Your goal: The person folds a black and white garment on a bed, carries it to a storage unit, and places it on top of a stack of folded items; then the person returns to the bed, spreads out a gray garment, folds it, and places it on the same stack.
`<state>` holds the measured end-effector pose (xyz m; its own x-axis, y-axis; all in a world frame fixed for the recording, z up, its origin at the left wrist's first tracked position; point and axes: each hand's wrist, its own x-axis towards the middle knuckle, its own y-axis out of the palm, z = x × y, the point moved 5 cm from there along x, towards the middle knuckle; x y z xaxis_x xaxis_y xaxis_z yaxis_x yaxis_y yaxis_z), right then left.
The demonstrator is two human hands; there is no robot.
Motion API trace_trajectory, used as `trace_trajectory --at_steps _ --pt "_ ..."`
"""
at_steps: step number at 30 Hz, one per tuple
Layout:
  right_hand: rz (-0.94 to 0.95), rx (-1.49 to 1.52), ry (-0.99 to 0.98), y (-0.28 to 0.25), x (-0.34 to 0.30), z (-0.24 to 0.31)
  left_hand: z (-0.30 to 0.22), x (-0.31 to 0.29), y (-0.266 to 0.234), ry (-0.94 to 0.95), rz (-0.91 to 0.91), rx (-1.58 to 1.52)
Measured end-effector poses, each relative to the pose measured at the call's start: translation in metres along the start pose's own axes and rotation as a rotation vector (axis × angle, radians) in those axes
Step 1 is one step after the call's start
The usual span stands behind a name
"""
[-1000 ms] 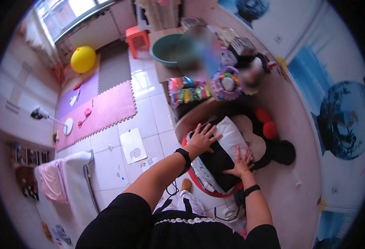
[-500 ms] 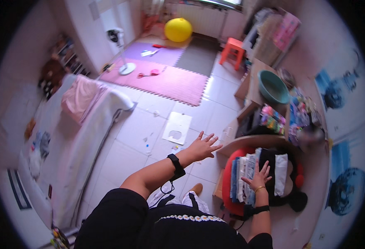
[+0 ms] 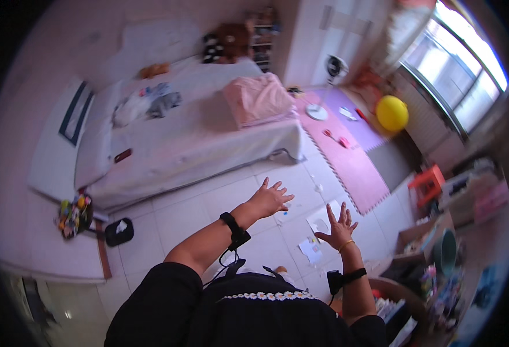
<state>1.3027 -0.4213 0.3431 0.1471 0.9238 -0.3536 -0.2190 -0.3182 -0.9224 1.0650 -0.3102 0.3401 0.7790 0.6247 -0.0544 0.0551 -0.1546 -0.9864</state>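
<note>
My left hand (image 3: 270, 199) is stretched out in front of me over the tiled floor (image 3: 173, 220), fingers spread, holding nothing. My right hand (image 3: 337, 227) is raised beside it, also with spread fingers and empty, above white paper sheets (image 3: 322, 221) lying on the tiles. Both wrists wear black bands. A stack of folded clothes (image 3: 394, 317) shows at the lower right, behind my right forearm, partly hidden.
A bed (image 3: 190, 139) with a pink folded blanket (image 3: 259, 98) stands ahead. A pink foam mat (image 3: 347, 150), a yellow ball (image 3: 392, 113), a red stool (image 3: 427, 184) and a green basin (image 3: 444, 252) lie to the right. A small black table with toys (image 3: 74, 215) sits left.
I have turned left, away from the clothes pile toward the bed. Both hands have lifted off the clothes and now hang free in the air, fingers spread.
</note>
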Motion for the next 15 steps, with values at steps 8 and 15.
trace_trajectory --at_steps 8,15 --pt "0.015 -0.191 -0.443 -0.014 0.1 0.202 0.14 -0.147 -0.024 -0.424 -0.065 -0.076" --pt "0.019 -0.242 -0.707 -0.017 0.18 0.338 0.248 -0.208 -0.045 -0.643 -0.14 -0.066"
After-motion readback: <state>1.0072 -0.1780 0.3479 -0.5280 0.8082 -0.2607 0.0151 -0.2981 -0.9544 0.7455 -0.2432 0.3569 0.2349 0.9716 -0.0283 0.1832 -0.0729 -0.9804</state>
